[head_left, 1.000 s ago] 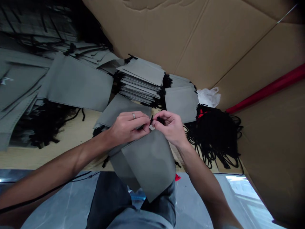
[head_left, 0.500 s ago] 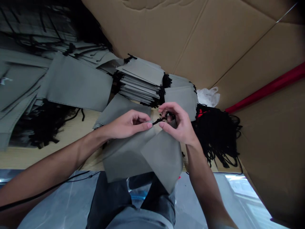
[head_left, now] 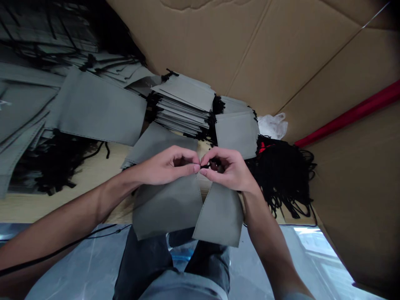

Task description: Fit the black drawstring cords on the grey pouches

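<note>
Your left hand (head_left: 170, 167) and right hand (head_left: 233, 170) pinch a black cord (head_left: 205, 166), mostly hidden by your fingertips, above partly covered grey panels (head_left: 168, 206).

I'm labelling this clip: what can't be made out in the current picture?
Head view: much of the black cord, hidden by the left hand and right hand.
Head view: the white mark at far left, too blurred to read.
Head view: the red strip, cut off by the right edge.
</note>
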`<state>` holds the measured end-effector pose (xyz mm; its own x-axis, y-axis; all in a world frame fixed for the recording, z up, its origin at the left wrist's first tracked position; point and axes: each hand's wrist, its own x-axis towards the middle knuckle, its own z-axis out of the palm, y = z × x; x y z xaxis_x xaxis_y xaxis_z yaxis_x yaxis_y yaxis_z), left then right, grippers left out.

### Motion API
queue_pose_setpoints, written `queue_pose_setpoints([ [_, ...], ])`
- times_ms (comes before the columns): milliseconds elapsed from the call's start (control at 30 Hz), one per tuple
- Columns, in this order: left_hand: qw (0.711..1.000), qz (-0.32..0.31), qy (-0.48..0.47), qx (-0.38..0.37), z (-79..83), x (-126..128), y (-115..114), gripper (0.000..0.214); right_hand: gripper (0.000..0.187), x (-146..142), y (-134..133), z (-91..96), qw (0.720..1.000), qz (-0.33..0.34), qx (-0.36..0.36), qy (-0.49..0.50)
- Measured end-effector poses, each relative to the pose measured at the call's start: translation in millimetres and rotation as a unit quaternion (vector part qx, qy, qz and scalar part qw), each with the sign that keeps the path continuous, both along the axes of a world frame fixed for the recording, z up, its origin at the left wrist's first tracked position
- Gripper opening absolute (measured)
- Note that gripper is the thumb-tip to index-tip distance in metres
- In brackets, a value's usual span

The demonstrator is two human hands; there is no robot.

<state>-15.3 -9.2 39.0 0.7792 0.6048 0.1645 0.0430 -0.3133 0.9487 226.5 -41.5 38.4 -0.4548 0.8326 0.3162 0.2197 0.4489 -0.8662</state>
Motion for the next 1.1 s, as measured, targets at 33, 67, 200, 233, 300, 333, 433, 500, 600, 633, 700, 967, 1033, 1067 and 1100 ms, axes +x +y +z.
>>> queue_pose_setpoints([
  [33,1.0,-0.002,0.007,0.0,0.0,-0.1,0.1,0.033,0.018,-0.4,0.0,-0.6,1.0,0.006,-0.005,0.006],
  [67,1.0,-0.008,0.016,-0.001,-0.3,-0.5,0.3,0.034,0.018,-0.9,0.1,-0.9,1.0,0.015,-0.011,0.015],
  [200,0.998,-0.036,0.042,0.016,-1.6,-3.6,1.0,0.031,0.02,-3.5,0.6,0.5,0.997,0.052,-0.027,0.051],
  [233,0.998,-0.037,0.042,0.022,-1.0,-4.4,0.7,0.031,0.019,-4.1,0.7,1.1,0.997,0.056,-0.028,0.052],
  [300,0.998,-0.034,0.036,0.028,1.7,-5.8,-0.6,0.033,0.018,-5.0,0.9,1.7,0.996,0.058,-0.036,0.05],
  [333,0.999,-0.033,0.031,0.028,3.7,-6.4,-1.6,0.034,0.018,-5.3,1.2,1.5,0.996,0.059,-0.042,0.051],
  [433,0.999,-0.042,0.019,0.02,9.9,-7.5,-5.4,0.036,0.022,-5.1,2.5,-1.1,0.993,0.07,-0.063,0.072],
  [500,0.999,-0.049,0.013,0.01,13.0,-8.1,-8.0,0.036,0.023,-5.1,3.8,-4.0,0.99,0.081,-0.075,0.09],
  [600,0.999,-0.042,-0.002,0.0,15.4,-8.9,-11.4,0.038,0.024,-6.6,5.7,-7.7,0.985,0.092,-0.09,0.115],
  [633,0.999,-0.039,-0.005,0.0,15.9,-9.1,-12.2,0.038,0.025,-7.5,6.2,-8.3,0.984,0.09,-0.094,0.122],
  [700,0.999,-0.036,-0.01,0.003,16.6,-9.5,-12.9,0.037,0.026,-9.4,6.8,-8.3,0.983,0.078,-0.099,0.131],
  [967,0.998,0.044,0.023,0.042,15.1,-9.2,-6.2,0.034,0.028,-5.1,6.0,1.5,0.993,0.025,-0.078,0.084],
  [1033,0.996,0.078,0.025,0.043,12.4,-8.5,-4.7,0.03,0.026,-2.9,5.0,2.9,0.995,0.01,-0.058,0.077],
  [1067,0.994,0.093,0.024,0.046,10.9,-8.1,-4.3,0.027,0.024,-2.3,4.5,3.3,0.996,-0.006,-0.048,0.076],
  [1100,0.993,0.106,0.018,0.048,9.4,-7.4,-4.1,0.023,0.022,-2.1,3.8,3.5,0.996,-0.024,-0.04,0.074],
])
